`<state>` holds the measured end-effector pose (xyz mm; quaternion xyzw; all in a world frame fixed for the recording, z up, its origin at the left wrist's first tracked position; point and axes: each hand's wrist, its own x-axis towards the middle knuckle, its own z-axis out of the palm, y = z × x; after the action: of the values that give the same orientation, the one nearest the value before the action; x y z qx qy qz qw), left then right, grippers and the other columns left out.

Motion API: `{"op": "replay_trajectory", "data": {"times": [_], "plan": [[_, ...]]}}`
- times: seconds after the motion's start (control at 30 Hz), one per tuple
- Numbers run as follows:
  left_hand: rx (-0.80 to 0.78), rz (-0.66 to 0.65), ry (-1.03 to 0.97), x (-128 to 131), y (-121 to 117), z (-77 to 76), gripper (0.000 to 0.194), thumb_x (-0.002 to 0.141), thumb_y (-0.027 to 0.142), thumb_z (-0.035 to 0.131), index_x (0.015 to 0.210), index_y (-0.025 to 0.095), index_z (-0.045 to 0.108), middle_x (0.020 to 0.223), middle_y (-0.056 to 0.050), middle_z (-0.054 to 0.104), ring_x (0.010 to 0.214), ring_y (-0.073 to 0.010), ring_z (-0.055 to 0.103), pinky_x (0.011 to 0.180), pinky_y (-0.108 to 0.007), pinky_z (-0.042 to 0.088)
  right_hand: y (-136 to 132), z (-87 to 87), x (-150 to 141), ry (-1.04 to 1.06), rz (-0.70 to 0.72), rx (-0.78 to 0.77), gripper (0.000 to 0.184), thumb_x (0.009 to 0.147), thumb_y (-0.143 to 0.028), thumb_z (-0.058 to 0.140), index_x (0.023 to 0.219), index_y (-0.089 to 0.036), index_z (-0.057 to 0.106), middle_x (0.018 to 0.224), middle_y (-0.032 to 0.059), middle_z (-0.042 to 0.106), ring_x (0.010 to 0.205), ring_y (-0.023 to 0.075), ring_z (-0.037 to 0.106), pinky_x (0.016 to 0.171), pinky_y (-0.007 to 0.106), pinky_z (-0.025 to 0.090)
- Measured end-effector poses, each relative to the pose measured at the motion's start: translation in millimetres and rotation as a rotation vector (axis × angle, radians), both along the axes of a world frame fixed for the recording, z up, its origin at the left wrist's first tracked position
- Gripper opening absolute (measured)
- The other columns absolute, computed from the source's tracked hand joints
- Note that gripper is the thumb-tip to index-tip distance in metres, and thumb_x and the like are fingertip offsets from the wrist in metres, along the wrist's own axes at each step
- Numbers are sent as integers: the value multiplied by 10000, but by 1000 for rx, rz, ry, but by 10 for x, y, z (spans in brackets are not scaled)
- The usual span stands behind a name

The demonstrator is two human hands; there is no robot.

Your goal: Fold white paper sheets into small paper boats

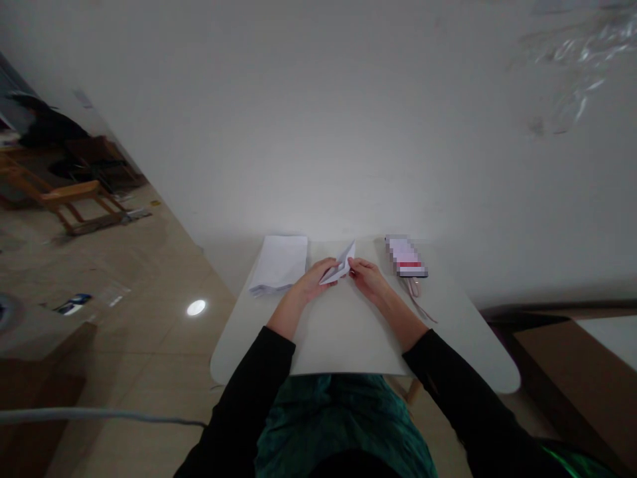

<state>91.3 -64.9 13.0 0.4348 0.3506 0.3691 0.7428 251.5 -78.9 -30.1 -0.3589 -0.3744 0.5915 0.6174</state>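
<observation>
Both hands meet over the middle of the table (343,338) and pinch one small folded paper (344,261). The left hand (314,277) grips its lower left part between thumb and fingers; the right hand (365,275) takes its right edge with the fingertips. One flap of the paper stands up, pointing to about one o'clock.

To make this fold well, I think the left hand should keep the paper steady, while the right brings the edges together exactly and only then presses the crease. It would perhaps be easier to press with the paper flat against the table.

The left forearm comes from seven o'clock, the right from five o'clock, and both wrists turn inward. How the lower fingers are bent, I cannot tell.

From the folded paper, a paper stack (281,259) lies at nine o'clock, near the left hand. A phone (407,255) lies at three o'clock, with its strap (413,287) at four. Farther, between nine and ten, stands a wooden chair (74,192).
</observation>
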Motion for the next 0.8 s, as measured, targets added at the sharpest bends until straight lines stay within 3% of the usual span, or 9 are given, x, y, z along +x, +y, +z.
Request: {"op": "replay_trajectory", "data": {"times": [0.13,0.33,0.57,0.8], "plan": [[49,37,60,9,-19,20,258,683,349,810,775,189,630,787,-26,638,722,-143,592,617,-229,426,-10,24,64,-71,20,40,270,607,-433,862,608,-224,693,617,-33,608,635,116,485,633,266,374],[141,-55,118,-9,-34,47,392,643,463,818,757,184,568,714,20,606,643,-111,571,581,-208,391,-2,98,125,10,78,3,258,659,-446,826,693,-218,710,723,0,663,687,138,536,659,285,397],[274,-109,142,-5,-27,17,419,653,397,839,900,193,569,825,-21,688,730,-124,635,677,-224,424,33,81,175,33,-13,66,272,576,-449,866,665,-243,712,691,-10,639,683,144,519,685,299,404],[224,-74,104,10,-41,7,396,712,425,796,957,200,580,920,-71,722,804,-161,683,764,-279,470,62,68,187,50,-6,61,199,635,-399,824,672,-239,711,714,-7,648,703,150,534,707,309,407]]}}
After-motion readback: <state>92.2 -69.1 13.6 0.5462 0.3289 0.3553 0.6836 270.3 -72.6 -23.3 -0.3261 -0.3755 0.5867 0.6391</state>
